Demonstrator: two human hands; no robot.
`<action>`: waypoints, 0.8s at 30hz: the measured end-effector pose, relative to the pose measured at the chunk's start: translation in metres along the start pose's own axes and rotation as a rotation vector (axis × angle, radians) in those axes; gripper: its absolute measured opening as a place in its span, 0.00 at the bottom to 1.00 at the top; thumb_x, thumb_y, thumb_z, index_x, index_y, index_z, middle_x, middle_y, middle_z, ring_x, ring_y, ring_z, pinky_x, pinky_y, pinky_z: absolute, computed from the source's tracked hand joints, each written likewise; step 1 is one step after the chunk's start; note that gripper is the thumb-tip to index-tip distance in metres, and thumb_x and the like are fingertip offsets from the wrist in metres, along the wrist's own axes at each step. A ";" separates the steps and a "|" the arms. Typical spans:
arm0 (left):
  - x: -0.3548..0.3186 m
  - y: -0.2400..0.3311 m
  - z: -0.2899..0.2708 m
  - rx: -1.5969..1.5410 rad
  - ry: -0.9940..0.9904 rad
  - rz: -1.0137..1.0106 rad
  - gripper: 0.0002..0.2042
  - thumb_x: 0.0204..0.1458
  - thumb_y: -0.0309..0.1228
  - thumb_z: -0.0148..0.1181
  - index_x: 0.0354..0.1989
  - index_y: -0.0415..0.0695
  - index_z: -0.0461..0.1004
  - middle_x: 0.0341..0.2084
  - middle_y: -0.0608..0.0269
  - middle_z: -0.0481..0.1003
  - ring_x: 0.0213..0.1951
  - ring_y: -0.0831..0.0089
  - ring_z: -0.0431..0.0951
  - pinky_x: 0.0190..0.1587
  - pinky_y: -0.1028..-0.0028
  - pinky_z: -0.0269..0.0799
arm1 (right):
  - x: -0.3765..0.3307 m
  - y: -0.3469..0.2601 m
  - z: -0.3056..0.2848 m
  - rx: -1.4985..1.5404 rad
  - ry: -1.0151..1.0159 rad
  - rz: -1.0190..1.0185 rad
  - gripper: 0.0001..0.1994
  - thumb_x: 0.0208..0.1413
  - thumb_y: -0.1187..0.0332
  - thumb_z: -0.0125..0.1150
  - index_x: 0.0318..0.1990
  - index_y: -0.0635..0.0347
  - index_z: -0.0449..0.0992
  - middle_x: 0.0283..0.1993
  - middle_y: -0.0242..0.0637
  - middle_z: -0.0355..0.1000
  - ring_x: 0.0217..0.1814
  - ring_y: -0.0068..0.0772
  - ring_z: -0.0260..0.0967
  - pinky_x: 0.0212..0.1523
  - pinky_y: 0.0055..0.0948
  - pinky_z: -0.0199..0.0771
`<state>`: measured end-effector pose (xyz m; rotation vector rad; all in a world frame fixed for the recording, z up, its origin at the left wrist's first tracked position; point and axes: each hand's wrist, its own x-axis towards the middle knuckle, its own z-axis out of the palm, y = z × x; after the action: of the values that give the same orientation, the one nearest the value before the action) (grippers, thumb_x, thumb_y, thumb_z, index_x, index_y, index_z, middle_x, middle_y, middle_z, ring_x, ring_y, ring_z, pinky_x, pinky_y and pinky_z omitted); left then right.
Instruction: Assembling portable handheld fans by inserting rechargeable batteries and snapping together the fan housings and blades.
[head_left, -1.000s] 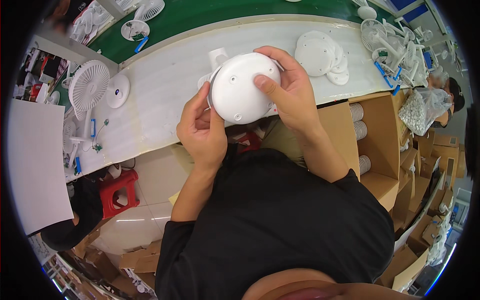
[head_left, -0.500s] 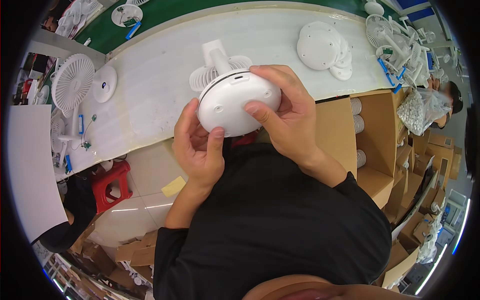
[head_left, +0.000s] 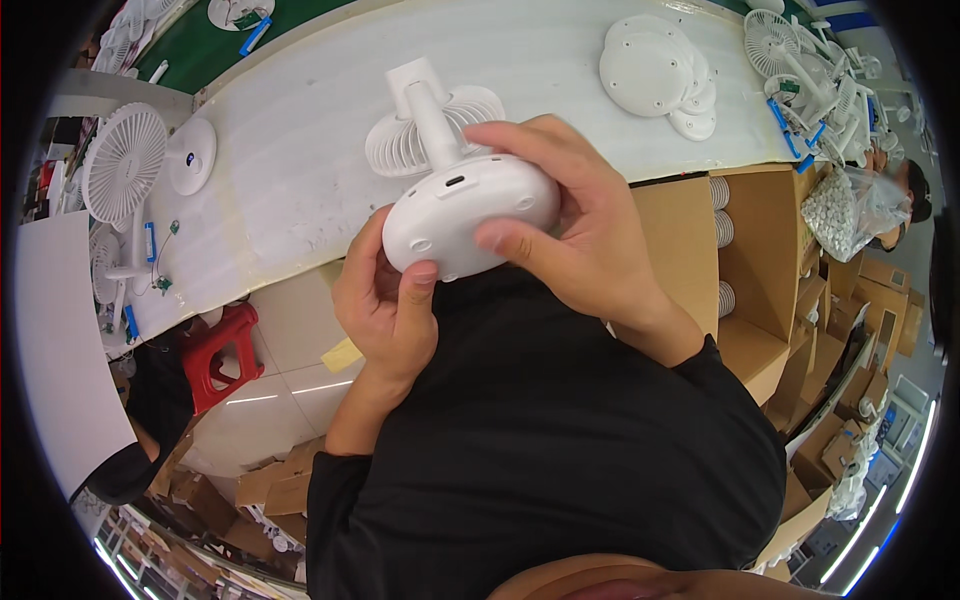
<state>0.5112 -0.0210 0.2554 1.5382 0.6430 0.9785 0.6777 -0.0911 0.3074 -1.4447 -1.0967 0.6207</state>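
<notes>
Both my hands hold a white desk fan (head_left: 465, 215) by its round base, tilted so the underside faces me. My left hand (head_left: 385, 305) grips the base's left edge, with its thumb on the near rim. Around the right side wraps my right hand (head_left: 585, 220), its thumb pressed on the underside and its fingers over the back edge. A small dark slot and round screw recesses show on the base. Beyond it, the fan's stem and caged head (head_left: 390, 145) point away over the white worktable (head_left: 290, 150); whether the head touches the tabletop I cannot tell.
Several white round base plates (head_left: 645, 70) lie stacked at the back right. Other fans (head_left: 125, 165) and loose wired parts sit at the left. An open carton (head_left: 755, 270) stands right of me, near a bag of small white parts (head_left: 835, 210). A red stool (head_left: 220, 360) is at the left.
The dark gap that ran along the base's rim no longer shows. The base has tilted, bringing its slotted side and stem more into sight. Both hands keep their hold.
</notes>
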 end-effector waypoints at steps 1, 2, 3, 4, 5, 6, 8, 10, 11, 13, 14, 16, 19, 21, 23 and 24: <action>0.000 0.000 0.000 0.015 -0.005 0.000 0.20 0.57 0.32 0.61 0.55 0.33 0.69 0.40 0.52 0.77 0.35 0.70 0.76 0.39 0.79 0.72 | 0.004 -0.001 -0.003 -0.014 -0.049 0.001 0.19 0.46 0.72 0.71 0.48 0.62 0.77 0.40 0.36 0.67 0.41 0.30 0.64 0.46 0.22 0.67; 0.001 0.000 -0.001 0.031 -0.009 0.000 0.20 0.56 0.32 0.61 0.54 0.33 0.70 0.39 0.53 0.77 0.34 0.71 0.76 0.39 0.79 0.71 | 0.008 -0.001 -0.006 -0.028 -0.099 0.002 0.19 0.45 0.71 0.72 0.47 0.62 0.78 0.39 0.35 0.67 0.41 0.30 0.64 0.46 0.22 0.67; 0.004 -0.003 -0.003 0.031 -0.012 -0.004 0.20 0.56 0.32 0.61 0.54 0.33 0.70 0.39 0.53 0.77 0.34 0.71 0.76 0.39 0.79 0.71 | 0.011 0.002 -0.008 -0.027 -0.096 0.006 0.19 0.45 0.71 0.72 0.47 0.62 0.78 0.39 0.35 0.67 0.41 0.30 0.64 0.46 0.22 0.67; 0.008 -0.006 -0.006 0.081 -0.039 0.039 0.19 0.56 0.32 0.61 0.53 0.33 0.70 0.38 0.53 0.78 0.33 0.70 0.76 0.39 0.79 0.71 | 0.015 0.005 -0.011 -0.036 -0.119 -0.031 0.18 0.45 0.71 0.72 0.46 0.61 0.78 0.37 0.35 0.67 0.40 0.30 0.65 0.46 0.23 0.67; 0.013 -0.009 -0.011 0.132 -0.065 0.084 0.19 0.56 0.32 0.62 0.52 0.34 0.71 0.36 0.53 0.78 0.33 0.70 0.76 0.39 0.78 0.71 | 0.019 0.007 -0.013 -0.045 -0.142 -0.070 0.17 0.45 0.70 0.73 0.45 0.61 0.79 0.36 0.35 0.67 0.40 0.30 0.65 0.46 0.23 0.67; 0.017 -0.011 -0.014 0.183 -0.089 0.131 0.19 0.56 0.32 0.62 0.52 0.34 0.72 0.35 0.53 0.78 0.32 0.70 0.75 0.39 0.77 0.71 | 0.023 0.010 -0.015 -0.054 -0.167 -0.112 0.17 0.45 0.70 0.73 0.44 0.60 0.79 0.35 0.34 0.68 0.40 0.30 0.65 0.46 0.23 0.67; 0.027 -0.011 -0.015 0.239 -0.109 0.187 0.18 0.55 0.33 0.62 0.51 0.34 0.72 0.34 0.53 0.78 0.31 0.69 0.75 0.39 0.77 0.71 | 0.029 0.012 -0.014 -0.062 -0.192 -0.166 0.16 0.44 0.69 0.73 0.43 0.60 0.79 0.34 0.34 0.68 0.39 0.30 0.65 0.46 0.24 0.67; 0.040 -0.006 -0.011 0.119 -0.067 0.263 0.14 0.56 0.34 0.60 0.45 0.36 0.74 0.30 0.55 0.77 0.29 0.69 0.73 0.38 0.75 0.70 | 0.027 0.006 -0.011 -0.013 -0.148 -0.218 0.17 0.43 0.70 0.74 0.43 0.60 0.79 0.38 0.36 0.68 0.41 0.31 0.65 0.47 0.25 0.67; 0.046 -0.001 -0.008 0.060 -0.046 0.303 0.13 0.57 0.35 0.59 0.42 0.37 0.74 0.29 0.55 0.76 0.27 0.69 0.72 0.37 0.74 0.70 | 0.025 0.002 -0.009 0.013 -0.127 -0.246 0.17 0.43 0.70 0.74 0.43 0.60 0.79 0.40 0.37 0.68 0.42 0.31 0.64 0.47 0.26 0.67; 0.055 0.009 0.001 0.003 -0.025 0.358 0.12 0.57 0.35 0.57 0.39 0.38 0.75 0.27 0.56 0.76 0.26 0.68 0.70 0.37 0.73 0.70 | 0.023 -0.002 -0.004 0.039 -0.104 -0.288 0.17 0.42 0.71 0.74 0.43 0.59 0.79 0.42 0.39 0.68 0.42 0.31 0.64 0.47 0.27 0.67; 0.058 0.014 0.010 -0.213 0.070 0.273 0.11 0.58 0.35 0.56 0.36 0.39 0.74 0.25 0.57 0.75 0.25 0.69 0.69 0.36 0.73 0.69 | 0.022 0.000 0.002 0.046 -0.062 -0.356 0.16 0.45 0.71 0.71 0.44 0.59 0.79 0.43 0.39 0.67 0.44 0.32 0.63 0.48 0.27 0.65; 0.064 0.024 0.028 -0.635 0.265 0.089 0.10 0.58 0.35 0.52 0.30 0.41 0.72 0.22 0.58 0.72 0.24 0.70 0.65 0.34 0.74 0.67 | 0.024 0.007 0.016 0.074 0.012 -0.485 0.14 0.49 0.71 0.66 0.45 0.58 0.80 0.45 0.39 0.64 0.47 0.34 0.62 0.50 0.27 0.63; 0.083 0.023 0.022 -0.741 0.333 0.092 0.12 0.58 0.34 0.48 0.26 0.42 0.69 0.20 0.60 0.70 0.23 0.71 0.63 0.32 0.74 0.64 | 0.018 0.009 0.023 0.135 -0.032 -0.457 0.16 0.53 0.70 0.63 0.50 0.58 0.76 0.50 0.41 0.61 0.51 0.35 0.61 0.53 0.28 0.61; 0.101 0.017 0.008 -0.548 0.257 0.258 0.13 0.59 0.34 0.43 0.24 0.44 0.67 0.19 0.61 0.68 0.23 0.73 0.60 0.31 0.75 0.62 | 0.010 0.008 0.025 0.199 -0.171 -0.251 0.22 0.56 0.68 0.61 0.58 0.61 0.70 0.59 0.44 0.58 0.56 0.36 0.60 0.58 0.30 0.59; 0.108 0.018 0.002 -0.453 0.205 0.341 0.13 0.59 0.33 0.41 0.23 0.44 0.65 0.18 0.62 0.67 0.22 0.74 0.59 0.31 0.75 0.60 | 0.012 0.003 0.029 0.229 -0.226 -0.150 0.25 0.58 0.67 0.61 0.63 0.62 0.67 0.63 0.46 0.56 0.58 0.37 0.59 0.61 0.31 0.59; 0.109 0.022 0.001 -0.447 0.160 0.375 0.14 0.59 0.33 0.40 0.23 0.44 0.66 0.18 0.61 0.67 0.23 0.74 0.60 0.30 0.75 0.60 | 0.016 -0.003 0.029 0.266 -0.261 -0.095 0.27 0.59 0.67 0.59 0.65 0.62 0.63 0.65 0.45 0.55 0.60 0.37 0.58 0.63 0.31 0.57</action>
<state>0.5641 0.0644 0.3023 1.2068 0.2179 1.4310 0.6584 -0.0638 0.3081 -1.0971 -1.2261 0.8701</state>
